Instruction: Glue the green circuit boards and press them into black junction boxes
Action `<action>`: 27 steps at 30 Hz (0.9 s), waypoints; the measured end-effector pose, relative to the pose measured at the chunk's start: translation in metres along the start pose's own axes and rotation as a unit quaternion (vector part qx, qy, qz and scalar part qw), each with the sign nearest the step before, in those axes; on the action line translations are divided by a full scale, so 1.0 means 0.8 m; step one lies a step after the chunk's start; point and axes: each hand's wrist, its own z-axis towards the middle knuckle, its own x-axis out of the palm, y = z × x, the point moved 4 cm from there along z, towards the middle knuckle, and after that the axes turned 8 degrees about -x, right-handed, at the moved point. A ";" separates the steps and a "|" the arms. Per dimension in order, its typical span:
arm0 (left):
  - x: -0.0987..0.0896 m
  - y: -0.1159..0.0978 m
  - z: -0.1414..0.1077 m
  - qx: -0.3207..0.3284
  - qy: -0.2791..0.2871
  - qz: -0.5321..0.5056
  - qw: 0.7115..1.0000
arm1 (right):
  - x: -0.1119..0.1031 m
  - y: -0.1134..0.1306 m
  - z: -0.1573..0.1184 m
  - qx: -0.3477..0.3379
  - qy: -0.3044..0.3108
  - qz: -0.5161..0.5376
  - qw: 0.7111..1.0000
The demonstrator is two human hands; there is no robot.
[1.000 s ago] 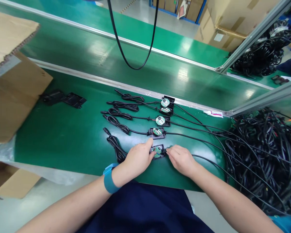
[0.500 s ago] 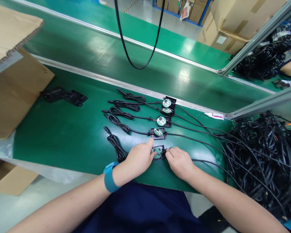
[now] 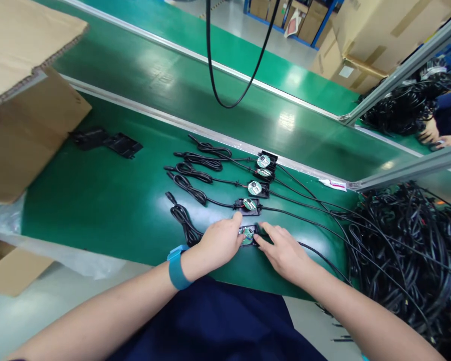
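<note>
5 housings (image 3: 244, 212) lie uncovered; 1 board (image 3: 248, 234) appears seated. Left hand (image 3: 220, 241) grips nearest housing (image 3: 254, 229); right hand (image 3: 285, 250), fingers parted, adjoins.

One camera, worn on the head, looks forward and steeply down at the surface (image 3: 108, 200) from close above, with the open box (image 3: 26, 135) at its left edge.

Bright overhead glare, soft blur, stretched edges
</note>
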 end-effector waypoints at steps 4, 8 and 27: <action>-0.002 -0.001 0.000 -0.002 0.010 0.002 1.000 | 0.011 -0.004 -0.005 0.028 -0.057 0.136 0.989; -0.002 -0.001 0.000 -0.003 0.014 -0.001 1.000 | 0.005 -0.022 0.009 0.183 -0.081 0.252 0.947; -0.002 0.003 0.006 0.017 0.046 -0.016 0.999 | 0.000 -0.013 0.053 0.316 0.124 0.123 0.933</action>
